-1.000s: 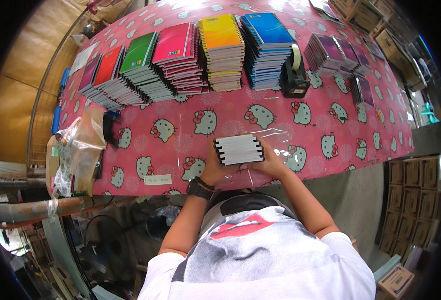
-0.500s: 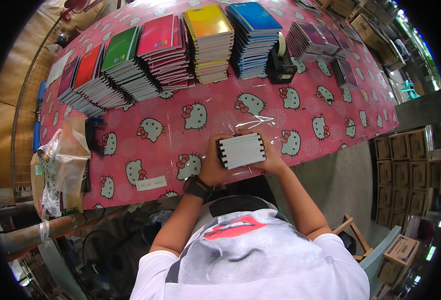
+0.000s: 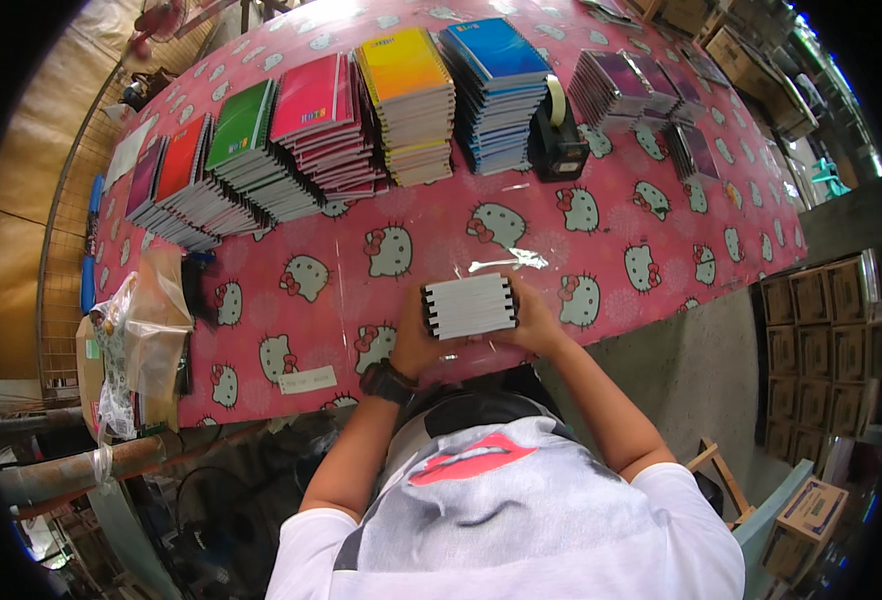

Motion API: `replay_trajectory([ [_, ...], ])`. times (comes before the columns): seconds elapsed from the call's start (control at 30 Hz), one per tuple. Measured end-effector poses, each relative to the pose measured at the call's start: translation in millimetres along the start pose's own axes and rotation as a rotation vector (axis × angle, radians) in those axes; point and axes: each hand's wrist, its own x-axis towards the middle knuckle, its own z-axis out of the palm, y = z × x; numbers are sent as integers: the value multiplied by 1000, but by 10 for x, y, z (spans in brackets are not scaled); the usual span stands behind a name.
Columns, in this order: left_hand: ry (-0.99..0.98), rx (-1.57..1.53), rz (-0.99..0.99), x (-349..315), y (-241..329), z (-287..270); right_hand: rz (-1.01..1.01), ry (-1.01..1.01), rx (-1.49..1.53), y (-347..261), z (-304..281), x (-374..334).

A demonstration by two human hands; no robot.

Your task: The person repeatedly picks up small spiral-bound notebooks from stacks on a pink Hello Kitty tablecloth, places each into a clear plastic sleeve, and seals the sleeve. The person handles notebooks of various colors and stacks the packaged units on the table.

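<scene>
A small stack of spiral notebooks (image 3: 471, 307) stands on edge between my hands near the table's front edge, its white page edges facing up. Black spiral bindings show at both ends of the stack. My left hand (image 3: 419, 325) is closed around the left end, and my right hand (image 3: 535, 318) grips the right end. The fingers on the far side are partly hidden. Beyond my hands stand tall stacks of notebooks: yellow (image 3: 406, 110), blue (image 3: 501, 100), pink (image 3: 323, 125), green (image 3: 261, 150), red (image 3: 196, 180) and purple (image 3: 146, 190).
A black tape dispenser (image 3: 561, 145) stands right of the blue stack. Wrapped purple notebooks (image 3: 616, 88) lie farther right. A paper strip (image 3: 308, 380) lies near the front edge, left of my hands. Plastic bags (image 3: 151, 320) hang at the left end. Cartons (image 3: 811, 320) are piled beyond the right edge.
The notebook stack now sits more level between my hands and slightly left in the picture. The whole view has shifted a little; the tall stacks appear lower.
</scene>
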Motion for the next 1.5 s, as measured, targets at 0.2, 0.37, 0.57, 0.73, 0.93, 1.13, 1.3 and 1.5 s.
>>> replay_trajectory([
  [0.2,-9,-305,-241,312,222,-8,68,190,-34,88,-239,216],
  [0.37,125,-179,-441,494,-34,-43,145,601,-1157,324,-615,175],
  [0.57,70,282,-378,495,108,-65,-73,673,-1054,642,-721,166],
  [0.73,110,329,-513,413,-23,-270,525,498,-82,429,-891,65],
  [0.93,308,196,-270,378,-191,-37,-37,274,-913,-85,-94,132],
  [1.13,304,217,-183,321,-118,316,-7,39,-989,-312,531,-188],
  [1.3,386,162,-149,274,-257,332,0,-269,-391,-457,235,-284],
  [1.5,334,81,-166,305,-289,352,-566,411,-888,300,-314,1135],
])
